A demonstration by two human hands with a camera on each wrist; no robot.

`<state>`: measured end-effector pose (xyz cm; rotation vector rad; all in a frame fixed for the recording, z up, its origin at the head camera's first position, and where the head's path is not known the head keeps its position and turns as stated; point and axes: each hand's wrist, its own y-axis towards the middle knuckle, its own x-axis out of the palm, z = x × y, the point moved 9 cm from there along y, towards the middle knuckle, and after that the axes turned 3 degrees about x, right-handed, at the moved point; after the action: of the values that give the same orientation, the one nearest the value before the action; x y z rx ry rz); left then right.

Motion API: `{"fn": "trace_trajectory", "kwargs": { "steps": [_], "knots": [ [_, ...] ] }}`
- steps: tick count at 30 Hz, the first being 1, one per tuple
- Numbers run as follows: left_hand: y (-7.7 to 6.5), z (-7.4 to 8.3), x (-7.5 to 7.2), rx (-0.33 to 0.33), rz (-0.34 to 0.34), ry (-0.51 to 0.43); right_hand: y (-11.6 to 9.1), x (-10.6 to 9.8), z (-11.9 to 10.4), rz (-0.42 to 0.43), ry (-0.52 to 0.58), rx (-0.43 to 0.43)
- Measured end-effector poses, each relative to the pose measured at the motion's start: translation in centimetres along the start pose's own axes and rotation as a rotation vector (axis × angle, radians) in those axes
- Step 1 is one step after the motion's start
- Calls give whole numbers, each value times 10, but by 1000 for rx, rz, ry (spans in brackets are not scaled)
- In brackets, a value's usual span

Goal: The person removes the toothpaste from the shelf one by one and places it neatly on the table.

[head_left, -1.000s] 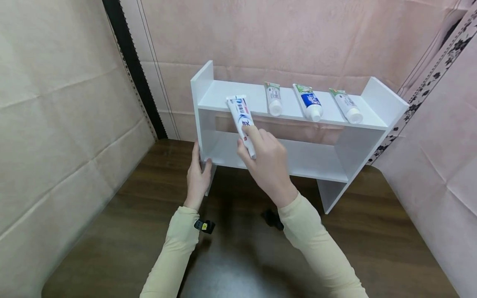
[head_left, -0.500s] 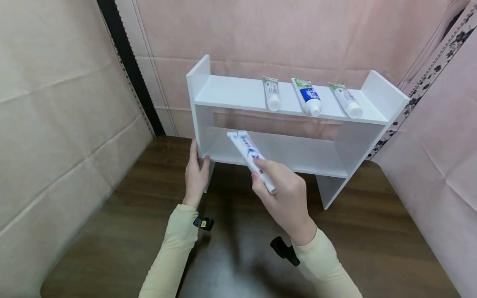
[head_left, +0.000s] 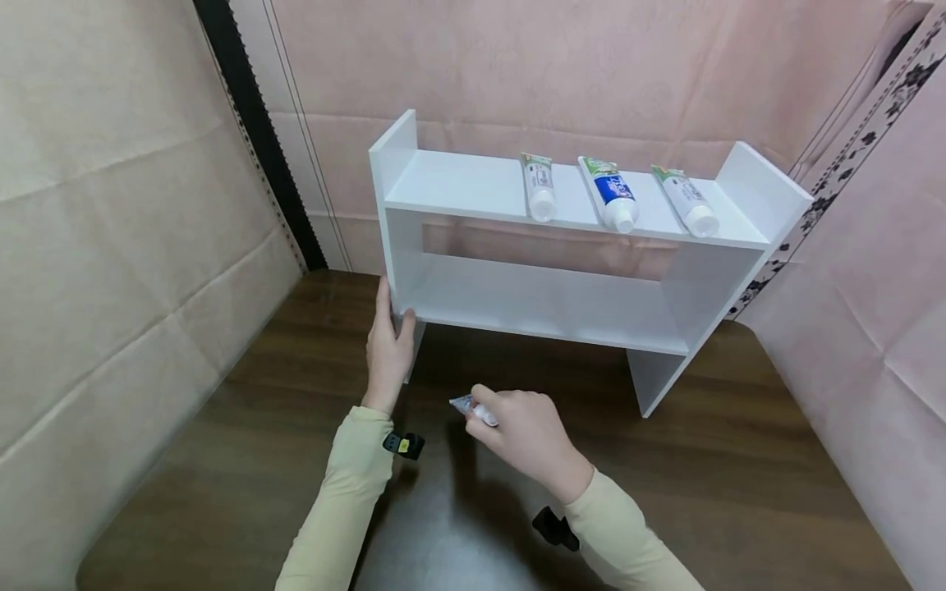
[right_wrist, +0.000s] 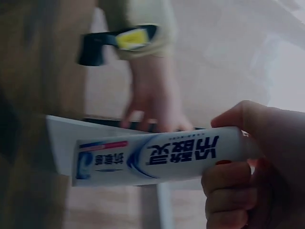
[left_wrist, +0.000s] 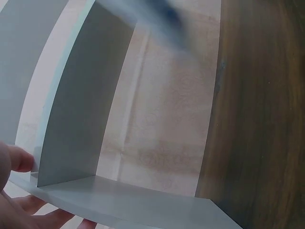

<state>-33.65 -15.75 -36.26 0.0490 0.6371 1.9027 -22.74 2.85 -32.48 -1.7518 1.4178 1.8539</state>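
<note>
Pinching, in the right hand [head_left: 528, 439], one white toothpaste tube [right_wrist: 152, 157] printed 冷酸灵 and 抗敏感, on the near side of one white two-tier shelf [head_left: 547, 300], and gripping the left panel [head_left: 405, 246] in the left hand [head_left: 388, 357], with three more toothpaste tubes [head_left: 612, 194], too small to read, lying on the top board [head_left: 466, 185].

White shelf [head_left: 554, 300], three tubes [head_left: 615, 195] on top; table [head_left: 244, 460], seemingly wooden

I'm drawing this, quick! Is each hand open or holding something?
Left hand: holding the white shelf by its left side.
Right hand: holding a white tube.
</note>
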Motion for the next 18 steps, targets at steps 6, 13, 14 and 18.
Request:
{"fn": "trace_trajectory", "kwargs": {
  "steps": [6,13,14,18],
  "knots": [
    [-2,-1,1,-10,-12,-2,-9,49,6,-137,-67,44],
    [-1,0,1,2,-6,-5,-15,69,-13,-140,-183,-10],
    [-1,0,1,1,-4,-7,-15,69,-16,-133,-200,-20],
    [0,-1,1,-4,-1,-18,-16,72,-29,-115,-279,-55]
  ]
}}
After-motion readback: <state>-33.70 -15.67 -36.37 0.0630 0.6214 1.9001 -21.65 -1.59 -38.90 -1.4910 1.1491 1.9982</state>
